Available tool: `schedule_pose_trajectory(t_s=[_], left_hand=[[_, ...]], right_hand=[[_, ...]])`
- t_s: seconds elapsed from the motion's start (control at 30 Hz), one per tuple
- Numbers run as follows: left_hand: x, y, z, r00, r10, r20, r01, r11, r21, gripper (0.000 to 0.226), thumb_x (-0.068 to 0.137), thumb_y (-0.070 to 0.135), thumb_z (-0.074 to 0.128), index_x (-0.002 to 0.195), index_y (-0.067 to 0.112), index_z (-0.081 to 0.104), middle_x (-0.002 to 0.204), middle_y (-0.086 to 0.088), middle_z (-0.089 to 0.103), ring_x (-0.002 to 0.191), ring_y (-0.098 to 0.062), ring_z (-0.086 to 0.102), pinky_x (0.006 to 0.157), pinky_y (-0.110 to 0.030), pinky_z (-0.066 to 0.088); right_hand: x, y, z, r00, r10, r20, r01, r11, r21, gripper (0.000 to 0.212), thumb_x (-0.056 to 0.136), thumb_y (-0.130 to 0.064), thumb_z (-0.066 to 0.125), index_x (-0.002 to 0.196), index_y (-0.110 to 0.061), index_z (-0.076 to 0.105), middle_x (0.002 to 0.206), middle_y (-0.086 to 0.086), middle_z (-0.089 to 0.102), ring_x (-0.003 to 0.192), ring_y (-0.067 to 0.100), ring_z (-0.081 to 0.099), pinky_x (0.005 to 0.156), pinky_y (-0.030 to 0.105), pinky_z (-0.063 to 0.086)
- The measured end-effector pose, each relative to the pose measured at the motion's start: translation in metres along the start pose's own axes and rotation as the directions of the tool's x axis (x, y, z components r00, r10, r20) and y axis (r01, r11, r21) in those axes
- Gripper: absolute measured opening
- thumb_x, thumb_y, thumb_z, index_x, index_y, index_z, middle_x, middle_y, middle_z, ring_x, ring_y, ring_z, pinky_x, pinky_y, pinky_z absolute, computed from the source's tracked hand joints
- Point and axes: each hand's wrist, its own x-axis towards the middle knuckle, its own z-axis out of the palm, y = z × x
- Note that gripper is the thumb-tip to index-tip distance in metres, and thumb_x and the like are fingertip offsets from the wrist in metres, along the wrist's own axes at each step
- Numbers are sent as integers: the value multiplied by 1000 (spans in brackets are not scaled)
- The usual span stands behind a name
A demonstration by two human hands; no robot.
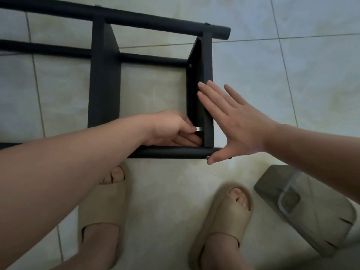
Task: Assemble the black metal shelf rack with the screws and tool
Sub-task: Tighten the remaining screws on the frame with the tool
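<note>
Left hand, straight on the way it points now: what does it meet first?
The black end crosspiece: the left hand points right, and the silver tool it pinches seems to be at the crosspiece's inner face. The right hand lies open just beyond it, though depth is unclear.
</note>
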Motion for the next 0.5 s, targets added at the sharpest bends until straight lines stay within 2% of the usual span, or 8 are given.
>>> schedule_pose_trajectory(t_s=[0.1, 0.3, 0.5], left_hand=[[-1, -3, 8, 999, -32, 38, 30, 999, 46, 12, 104, 13, 47, 93, 13, 51, 102, -14, 76, 98, -24, 74, 81, -33, 55], [4, -11, 23, 990, -91, 104, 62, 967, 249, 11, 105, 17, 48, 94, 14, 49, 97, -10, 77, 93, -20, 75, 83, -33, 55], [0, 7, -3, 1000, 20, -20, -5, 827, 563, 3, 89, 20, 73, 86, 21, 72, 83, 4, 77, 80, -8, 71, 71, -24, 49]], right_hand=[[-14, -8, 8, 999, 25, -23, -24, 999, 37, 144, 66, -102, 36, 161, 1, 3, 170, 16, -5, 157, 30, -8, 127, 55, 7], [-47, -35, 27, 993, 110, -44, -106, 991, 83, 141, 69, -98, 41, 160, 4, 5, 169, 20, -5, 157, 34, -6, 125, 59, 6], [-45, -37, 28, 993, 104, -63, -96, 989, 113, 141, 71, -98, 39, 159, 5, 1, 168, 24, -8, 156, 37, -9, 126, 59, 4]])
